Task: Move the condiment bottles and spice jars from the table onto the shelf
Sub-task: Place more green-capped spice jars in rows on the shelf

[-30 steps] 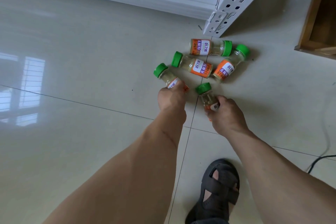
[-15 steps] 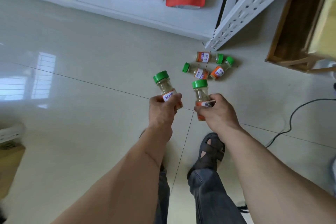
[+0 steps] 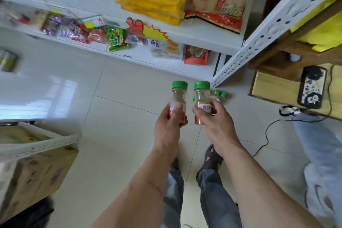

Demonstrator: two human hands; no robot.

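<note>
My left hand [image 3: 171, 126] grips a clear spice jar [image 3: 178, 96] with a green cap and orange label, held upright in front of me. My right hand [image 3: 215, 119] grips a second green-capped spice jar [image 3: 201, 96], also upright, right beside the first. More jars [image 3: 220, 95] of the same kind lie on the tiled floor behind the held ones, mostly hidden by them. The white shelf [image 3: 194, 35] stands ahead, its lower boards filled with snack packets.
A white perforated shelf post [image 3: 259, 37] slants down to the floor at the right. A wooden bench [image 3: 273, 87] carries a phone [image 3: 311, 87], with a black cable [image 3: 266, 135] on the floor. A cardboard box [image 3: 31, 168] sits at the left. Another person's leg [image 3: 318, 146] is at the right.
Both hands lifted a jar each off the floor and raised them as I stood up. The view rose from the floor to the stocked shelf.
</note>
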